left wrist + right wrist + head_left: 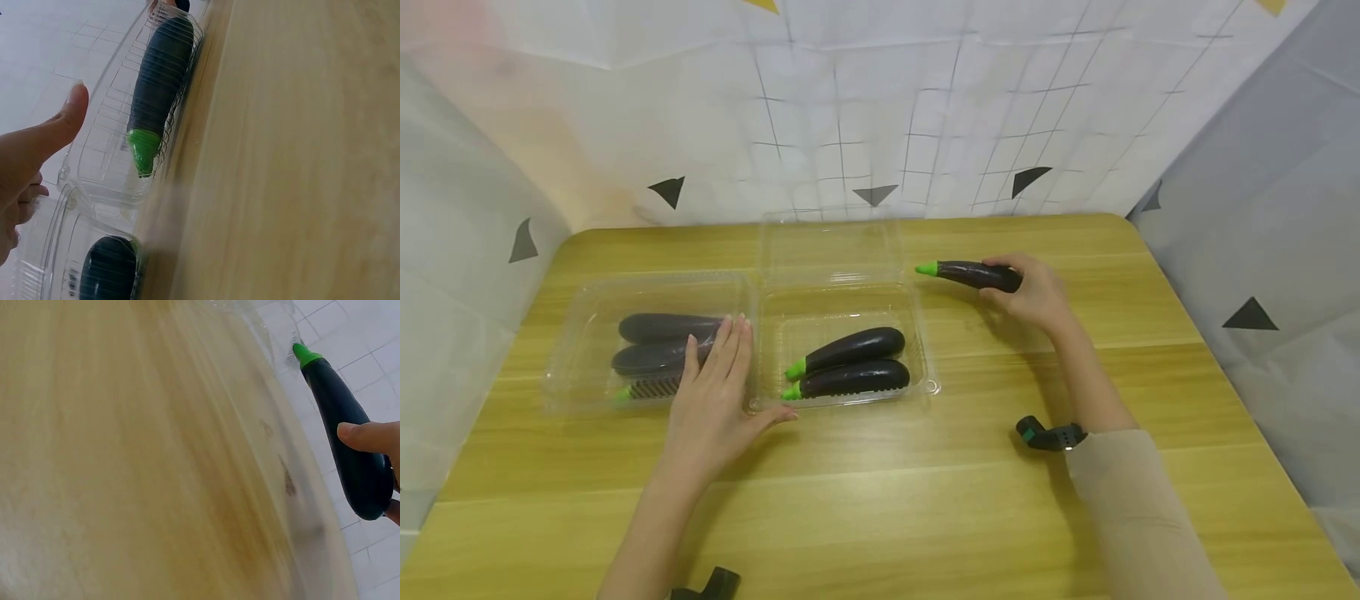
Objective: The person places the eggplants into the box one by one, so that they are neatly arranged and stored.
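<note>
My right hand (1033, 292) grips the thick end of a dark eggplant (973, 273), its green tip pointing left. In the right wrist view, the thumb lies along that eggplant (344, 431). To its left stands a clear plastic clamshell box (925, 350) with its lid (831, 250) folded back. Two eggplants (853, 379) lie side by side inside, green ends to the left. My left hand (715, 400) rests with extended fingers on a second clear box (587, 333), thumb out toward the first. Several eggplants (658, 358) show through that second box, partly covered by the fingers.
A wooden table (925, 500) carries everything. White patterned cloth (865, 108) hangs behind it and at both sides. A black wrist camera (1048, 435) is strapped at the right cuff, and another (711, 583) at the left wrist.
</note>
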`<move>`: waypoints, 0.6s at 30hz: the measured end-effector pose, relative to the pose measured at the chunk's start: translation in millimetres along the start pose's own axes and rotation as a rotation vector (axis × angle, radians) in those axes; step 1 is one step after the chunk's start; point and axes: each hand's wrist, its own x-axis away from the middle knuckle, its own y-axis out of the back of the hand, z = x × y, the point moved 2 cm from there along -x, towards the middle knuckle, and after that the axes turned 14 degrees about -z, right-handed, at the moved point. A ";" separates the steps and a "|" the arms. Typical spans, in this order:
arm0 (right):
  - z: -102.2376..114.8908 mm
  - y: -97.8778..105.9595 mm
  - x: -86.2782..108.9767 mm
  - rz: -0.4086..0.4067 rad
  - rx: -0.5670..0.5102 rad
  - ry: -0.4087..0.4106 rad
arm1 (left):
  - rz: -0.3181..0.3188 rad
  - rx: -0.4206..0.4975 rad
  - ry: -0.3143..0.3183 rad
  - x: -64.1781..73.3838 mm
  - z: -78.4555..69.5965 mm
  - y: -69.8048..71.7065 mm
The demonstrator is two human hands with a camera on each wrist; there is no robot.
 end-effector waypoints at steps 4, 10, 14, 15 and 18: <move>5.0 3.3 -2.0 -0.042 -0.011 0.032 | -0.003 0.001 -0.006 -0.5 -1.7 0.7; 15.3 7.3 -3.2 -0.071 -0.016 0.063 | -0.002 0.014 -0.015 -1.7 -3.0 0.8; 23.6 10.2 -4.0 -0.073 -0.021 0.072 | 0.003 0.031 -0.012 -2.4 -4.4 0.3; 25.4 10.6 -4.6 -0.072 -0.021 0.075 | 0.002 0.040 -0.012 -2.5 -4.9 0.2; 31.9 12.5 -6.1 -0.073 -0.018 0.084 | 0.008 0.060 -0.011 -2.9 -6.5 -0.6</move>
